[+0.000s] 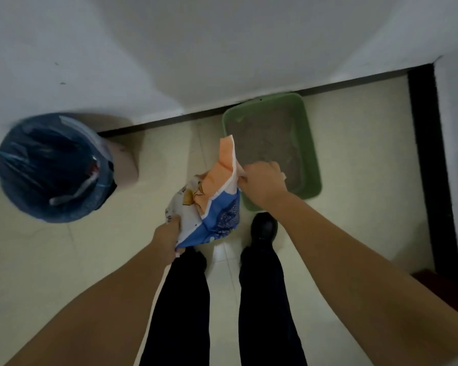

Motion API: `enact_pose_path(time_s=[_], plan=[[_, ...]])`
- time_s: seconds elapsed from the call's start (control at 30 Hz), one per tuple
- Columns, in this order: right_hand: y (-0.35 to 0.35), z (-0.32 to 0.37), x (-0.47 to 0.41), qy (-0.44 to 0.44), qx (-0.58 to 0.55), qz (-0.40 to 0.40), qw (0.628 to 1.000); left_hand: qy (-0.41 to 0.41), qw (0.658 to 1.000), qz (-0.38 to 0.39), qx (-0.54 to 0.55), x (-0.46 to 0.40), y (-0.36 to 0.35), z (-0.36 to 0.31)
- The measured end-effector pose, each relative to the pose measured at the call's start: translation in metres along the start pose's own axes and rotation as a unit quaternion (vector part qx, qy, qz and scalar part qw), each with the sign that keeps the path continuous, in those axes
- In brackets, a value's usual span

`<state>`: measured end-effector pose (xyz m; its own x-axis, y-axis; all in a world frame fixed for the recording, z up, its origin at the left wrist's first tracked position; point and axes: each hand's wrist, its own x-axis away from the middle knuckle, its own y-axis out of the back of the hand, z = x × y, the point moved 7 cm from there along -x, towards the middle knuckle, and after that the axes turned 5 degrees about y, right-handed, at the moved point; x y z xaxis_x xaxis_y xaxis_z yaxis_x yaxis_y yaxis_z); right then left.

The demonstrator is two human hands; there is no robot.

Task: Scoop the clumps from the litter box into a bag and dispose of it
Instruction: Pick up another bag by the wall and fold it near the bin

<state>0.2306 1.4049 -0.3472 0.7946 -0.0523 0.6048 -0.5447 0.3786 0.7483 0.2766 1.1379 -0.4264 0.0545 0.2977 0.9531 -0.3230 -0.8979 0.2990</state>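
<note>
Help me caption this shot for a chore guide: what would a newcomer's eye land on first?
First, the orange, white and blue printed bag at centre, gripped by the left hand at its lower corner and the right hand at its top edge. Just beyond, the green litter box of grey litter sits on the floor against the wall. At left stands a round bin lined with a dark blue bag.
</note>
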Motion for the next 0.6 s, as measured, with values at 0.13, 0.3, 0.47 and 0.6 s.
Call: enact_pose_path(time_s=[0.13,0.3,0.47,0.6], plan=[[-0.001,-0.029,-0.017,-0.089,-0.008,-0.063,0.994,-0.005,1.000,0.016,0.027,0.002,0.003,-0.006],[-0.031,-0.049,-0.024,-0.189,-0.164,-0.002,0.968,-0.018,1.000,0.021,0.008,0.019,0.000,-0.020],[-0.045,-0.044,-0.029,-0.185,-0.343,-0.081,0.917,-0.014,0.999,0.028,-0.018,0.029,-0.006,-0.031],[-0.035,-0.063,-0.041,-0.192,-0.392,-0.110,0.893,-0.021,0.999,0.039,-0.027,0.034,-0.009,-0.034]])
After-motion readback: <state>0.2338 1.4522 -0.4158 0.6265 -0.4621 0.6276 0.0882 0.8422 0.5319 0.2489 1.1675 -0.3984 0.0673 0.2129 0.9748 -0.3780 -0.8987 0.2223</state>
